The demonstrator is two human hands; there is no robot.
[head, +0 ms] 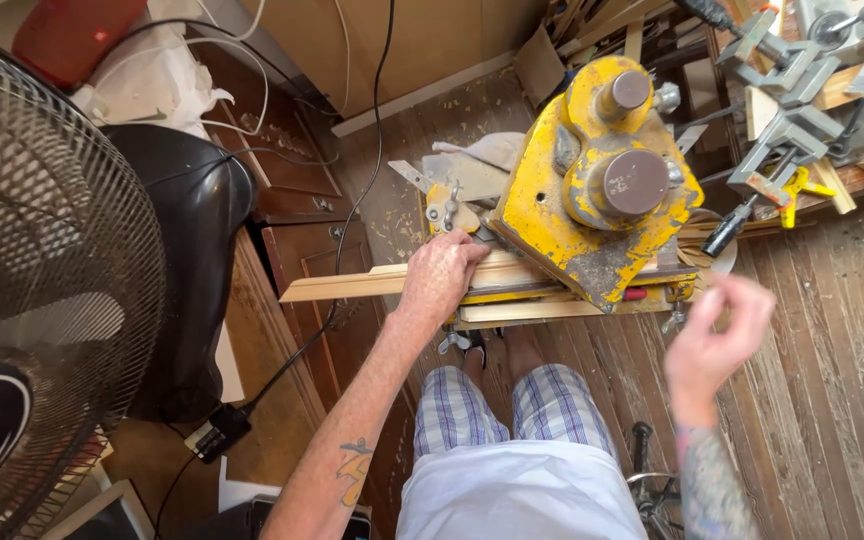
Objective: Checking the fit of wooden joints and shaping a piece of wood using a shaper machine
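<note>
**Holding the wood strip in the yellow saw**

My left hand (442,275) lies flat on a long wood strip (352,284), fingers pressed down on it right by the big yellow machine (592,190). The strip sticks out to my left and runs under the yellow part, resting on the machine's bed. So I think I'm at the hold-it-tight step, w/ the wood lined up for a cut or trim.

My right hand (717,335) is up in the air, just beside the right end of the machine, touching nothing. It's blurry. Fingers look a bit curled and loose, but I can't tell for sure if they're spread or closed. No tool in it that I can see.

Next move, I guess: the right hand needs to grab a handle or lever on the machine while the left keeps the strip from sliding. Left fingers sit close to the yellow body, so care is needed there.

Hard to see: the blade, if there is one, is hidden under the yellow top. The far end of the strip is hidden too. A big fan (42,300) blocks the left side, and clamps (787,140) on the bench are cut off at the top right.
</note>
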